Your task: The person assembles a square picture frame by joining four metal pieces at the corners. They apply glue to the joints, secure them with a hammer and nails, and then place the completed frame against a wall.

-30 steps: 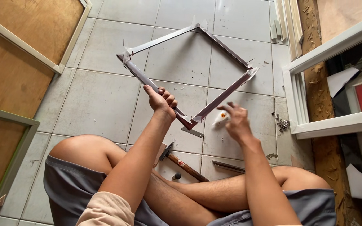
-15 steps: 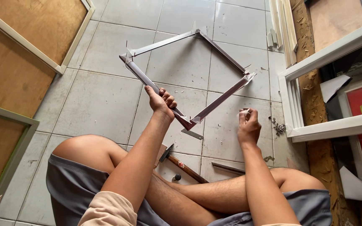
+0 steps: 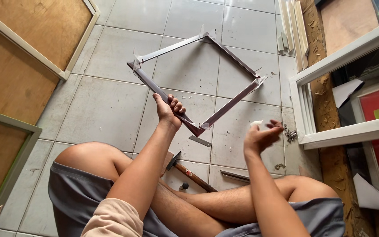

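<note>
A dark square picture frame (image 3: 233, 66) with pale taped corners stands tilted on one corner on the grey tiled floor. My left hand (image 3: 168, 109) grips its lower left rail, close to the bottom corner. My right hand (image 3: 262, 136) hovers to the right of that corner, fingers partly apart, with a small pale scrap (image 3: 256, 124) at its fingertips. A pile of small metal pieces (image 3: 291, 134) lies on the tile just right of that hand. I sit cross-legged, knees to either side.
A hammer (image 3: 189, 170) and a thin metal strip (image 3: 234, 176) lie on the floor between my legs. Brown-backed frames (image 3: 23, 52) lean at the left. White frames (image 3: 330, 101) and framed pictures stand on the right, with wood shavings along a plank.
My right hand has moved right to the small metal pieces and come back up a little with a pale scrap. My left hand keeps its hold; the frame has barely shifted.
</note>
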